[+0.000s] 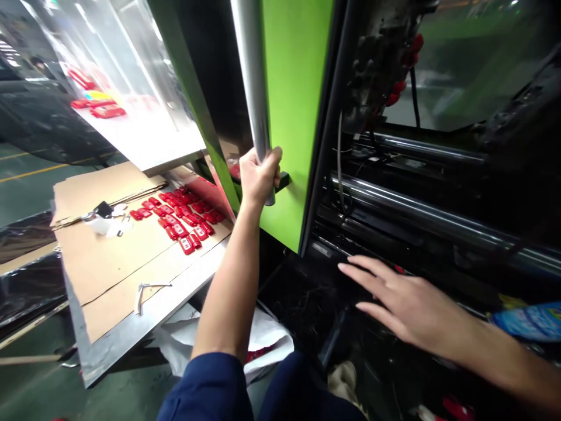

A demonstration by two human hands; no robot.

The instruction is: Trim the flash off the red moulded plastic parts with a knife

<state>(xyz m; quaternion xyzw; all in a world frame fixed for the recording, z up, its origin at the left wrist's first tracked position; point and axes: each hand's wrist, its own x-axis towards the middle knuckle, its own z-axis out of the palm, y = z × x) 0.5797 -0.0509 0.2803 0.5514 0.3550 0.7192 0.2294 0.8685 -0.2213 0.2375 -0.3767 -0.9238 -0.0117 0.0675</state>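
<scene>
My left hand [259, 175] is wrapped round the lower end of a long metal bar handle [250, 76]. The handle is mounted on a bright green machine door [294, 111]. My right hand [401, 298] hovers low on the right with fingers stretched out and apart, holding nothing. It is in front of the dark opening of the machine, where shiny metal rods [407, 210] run across. A blue can or bottle [528, 321] lies beyond my right wrist, partly hidden.
Left of the door stands a metal table [100, 365] covered with cardboard [127, 269]. Several red plastic parts [177, 216] and a pair of white-handled nippers [146, 291] lie on it. Behind is a white shelf [144, 137] with more red pieces. A white bag [272, 336] sits below.
</scene>
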